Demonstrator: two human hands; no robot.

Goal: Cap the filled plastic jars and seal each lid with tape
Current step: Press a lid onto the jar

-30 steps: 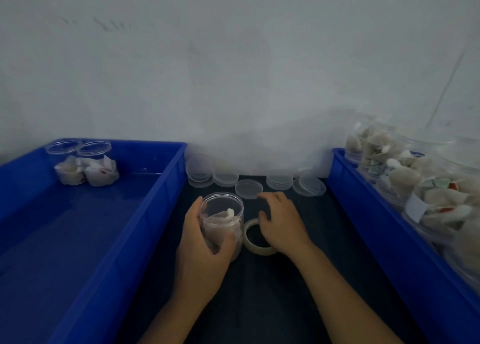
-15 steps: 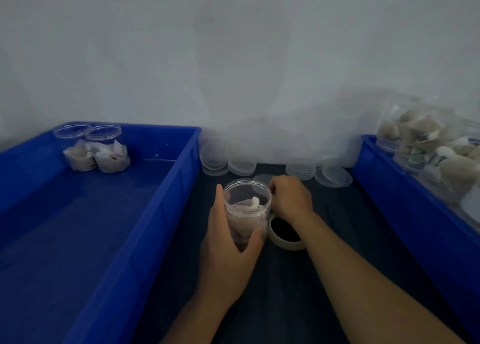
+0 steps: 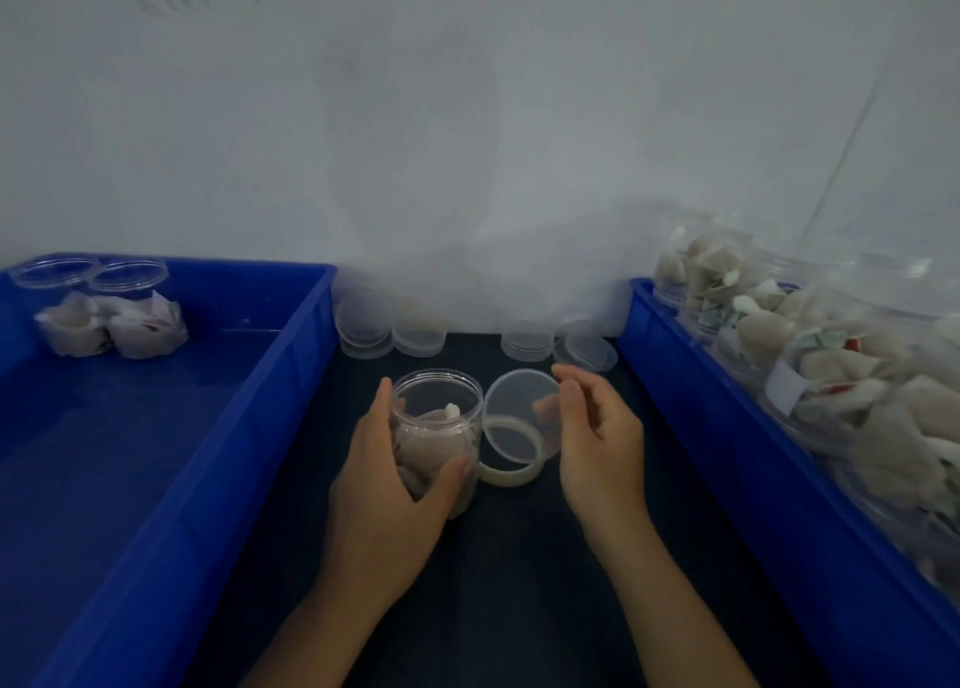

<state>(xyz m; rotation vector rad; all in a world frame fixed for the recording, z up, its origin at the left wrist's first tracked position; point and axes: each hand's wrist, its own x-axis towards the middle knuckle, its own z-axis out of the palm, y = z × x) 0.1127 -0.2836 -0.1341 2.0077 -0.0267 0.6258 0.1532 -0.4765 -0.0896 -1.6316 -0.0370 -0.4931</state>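
A clear plastic jar (image 3: 435, 417) filled with pale wrapped pieces stands uncapped on the dark table between two blue bins. My left hand (image 3: 387, 485) grips its side, thumb in front and fingers behind. My right hand (image 3: 597, 443) pinches a clear round lid (image 3: 514, 407) by its right edge and holds it tilted just right of the jar's mouth. A roll of pale tape (image 3: 511, 472) lies flat on the table right beside the jar, partly behind the lid.
Stacks of spare clear lids (image 3: 395, 334) line the wall at the back. The left blue bin (image 3: 171, 427) holds two jars (image 3: 111, 313) at its far corner. The right blue bin (image 3: 727, 427) is heaped with several filled jars (image 3: 831, 365).
My right hand picked a lid up from behind the jar and brought it forward, raised beside the jar's mouth. My left hand kept its grip on the jar.
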